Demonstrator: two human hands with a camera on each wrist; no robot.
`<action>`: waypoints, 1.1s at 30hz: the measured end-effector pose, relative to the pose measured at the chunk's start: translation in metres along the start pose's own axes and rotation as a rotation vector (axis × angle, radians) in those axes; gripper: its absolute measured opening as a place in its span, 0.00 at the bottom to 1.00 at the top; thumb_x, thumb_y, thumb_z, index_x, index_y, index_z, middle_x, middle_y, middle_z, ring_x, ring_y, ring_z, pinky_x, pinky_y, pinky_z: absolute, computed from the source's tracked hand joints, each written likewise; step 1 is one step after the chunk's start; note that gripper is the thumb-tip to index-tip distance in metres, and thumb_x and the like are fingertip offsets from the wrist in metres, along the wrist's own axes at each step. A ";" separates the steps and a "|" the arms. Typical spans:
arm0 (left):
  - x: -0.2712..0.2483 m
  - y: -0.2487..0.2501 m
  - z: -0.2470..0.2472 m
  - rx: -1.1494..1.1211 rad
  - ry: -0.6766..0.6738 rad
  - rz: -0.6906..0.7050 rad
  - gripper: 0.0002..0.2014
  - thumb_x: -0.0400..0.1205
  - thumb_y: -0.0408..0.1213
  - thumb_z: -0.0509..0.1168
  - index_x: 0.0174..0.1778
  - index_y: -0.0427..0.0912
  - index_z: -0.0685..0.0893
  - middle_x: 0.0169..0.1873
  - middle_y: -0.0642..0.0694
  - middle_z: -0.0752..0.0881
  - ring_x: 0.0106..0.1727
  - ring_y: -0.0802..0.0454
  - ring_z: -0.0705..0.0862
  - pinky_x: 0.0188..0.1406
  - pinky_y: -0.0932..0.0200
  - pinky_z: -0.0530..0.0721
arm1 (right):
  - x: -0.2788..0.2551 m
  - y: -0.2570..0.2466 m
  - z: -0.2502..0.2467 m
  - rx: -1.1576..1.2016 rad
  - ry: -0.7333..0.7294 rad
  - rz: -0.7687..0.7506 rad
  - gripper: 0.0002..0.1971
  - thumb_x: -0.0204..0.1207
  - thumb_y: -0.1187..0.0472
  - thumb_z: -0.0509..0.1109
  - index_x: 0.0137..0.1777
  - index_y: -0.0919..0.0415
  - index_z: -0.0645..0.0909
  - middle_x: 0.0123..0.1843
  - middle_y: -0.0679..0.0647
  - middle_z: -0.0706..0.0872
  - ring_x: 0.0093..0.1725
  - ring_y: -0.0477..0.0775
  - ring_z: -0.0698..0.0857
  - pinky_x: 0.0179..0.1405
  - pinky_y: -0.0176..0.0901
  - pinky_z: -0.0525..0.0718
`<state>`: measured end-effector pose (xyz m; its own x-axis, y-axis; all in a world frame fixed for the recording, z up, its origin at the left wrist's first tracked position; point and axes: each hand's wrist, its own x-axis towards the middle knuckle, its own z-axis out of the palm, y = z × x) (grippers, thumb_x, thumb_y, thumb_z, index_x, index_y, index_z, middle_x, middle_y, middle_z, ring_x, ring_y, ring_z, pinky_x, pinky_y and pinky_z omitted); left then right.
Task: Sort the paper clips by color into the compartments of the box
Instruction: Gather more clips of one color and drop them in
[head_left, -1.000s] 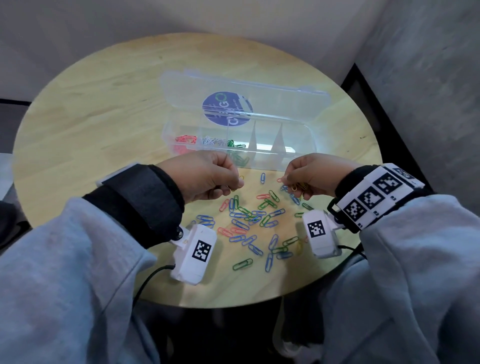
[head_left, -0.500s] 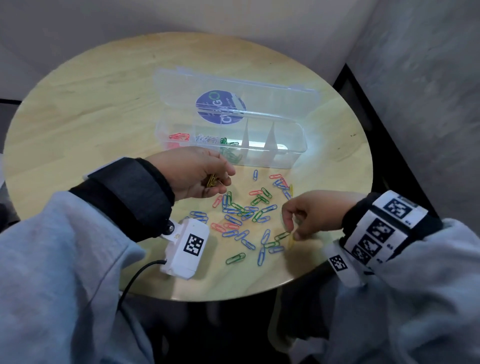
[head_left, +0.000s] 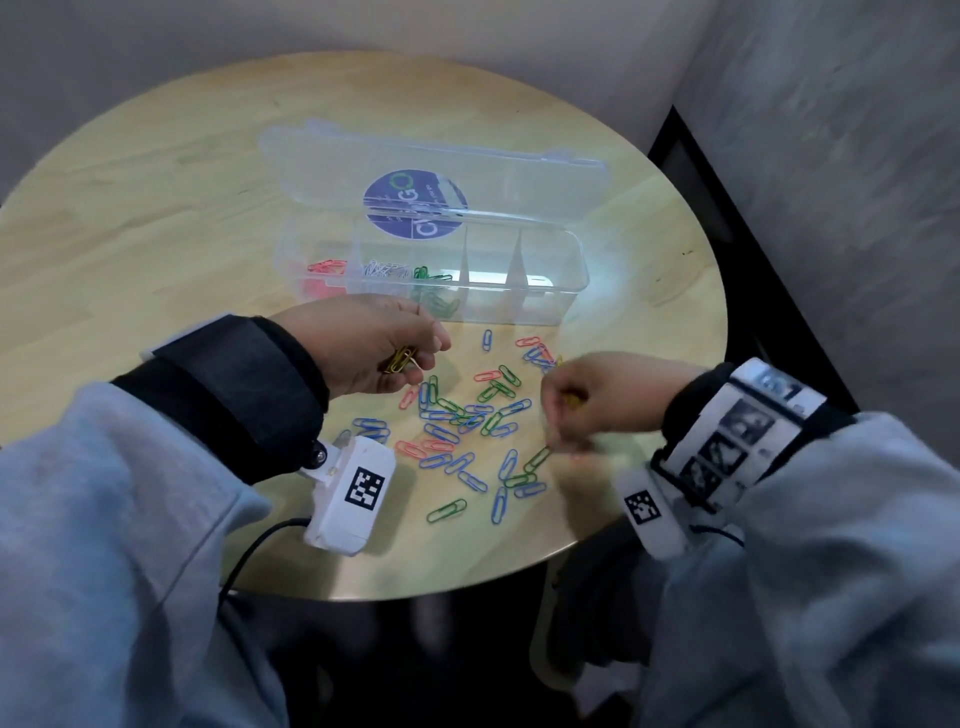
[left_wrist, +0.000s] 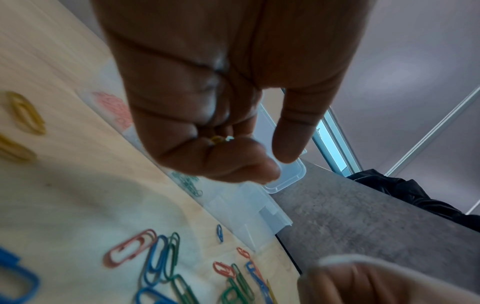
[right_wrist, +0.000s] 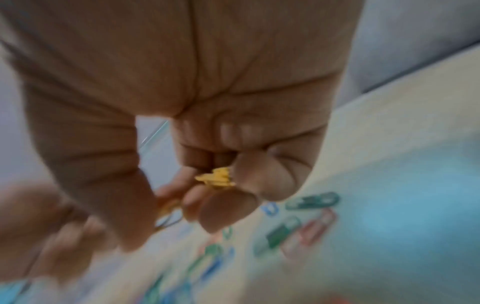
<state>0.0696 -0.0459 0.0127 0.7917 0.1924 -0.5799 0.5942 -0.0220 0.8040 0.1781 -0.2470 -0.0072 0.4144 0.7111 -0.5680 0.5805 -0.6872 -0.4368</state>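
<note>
A clear plastic box with its lid laid open stands mid-table; red, white and green clips lie in its left compartments. Loose blue, green and red paper clips are scattered in front of it. My left hand hovers by the box's near wall, fingers curled round several yellow clips. My right hand, blurred by motion, is over the right side of the pile and grips yellow clips, pinching one more at its fingertips.
The round wooden table ends close in front of me and at the right, where a grey wall stands. Two yellow clips lie on the wood left of my left hand. The box's two right compartments look bare.
My right hand went from beside the box down to the near right of the pile, then rose leftward with a yellow clip. My left hand stayed put, turning palm up.
</note>
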 end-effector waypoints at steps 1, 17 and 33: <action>0.001 -0.001 0.000 0.016 0.002 -0.006 0.11 0.80 0.26 0.58 0.36 0.43 0.79 0.28 0.47 0.78 0.21 0.59 0.76 0.18 0.72 0.74 | 0.002 0.004 -0.008 0.164 0.060 0.021 0.12 0.70 0.70 0.70 0.31 0.54 0.76 0.26 0.45 0.80 0.22 0.38 0.76 0.24 0.28 0.74; 0.003 -0.006 -0.001 0.146 0.020 -0.033 0.11 0.82 0.27 0.58 0.36 0.44 0.78 0.28 0.48 0.77 0.23 0.58 0.74 0.15 0.74 0.73 | 0.030 0.017 -0.022 0.156 0.273 0.430 0.14 0.70 0.49 0.75 0.33 0.54 0.75 0.29 0.50 0.76 0.28 0.50 0.73 0.29 0.38 0.70; -0.008 -0.013 -0.050 0.539 0.225 -0.055 0.02 0.78 0.36 0.65 0.42 0.43 0.82 0.27 0.48 0.73 0.25 0.51 0.66 0.24 0.63 0.62 | 0.023 -0.017 -0.029 0.579 0.147 0.243 0.10 0.72 0.72 0.62 0.30 0.62 0.74 0.27 0.55 0.76 0.23 0.50 0.73 0.18 0.33 0.68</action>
<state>0.0488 0.0021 0.0134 0.7433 0.4097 -0.5289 0.6683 -0.4909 0.5590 0.1978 -0.2140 0.0071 0.6016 0.5100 -0.6148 0.0028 -0.7709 -0.6369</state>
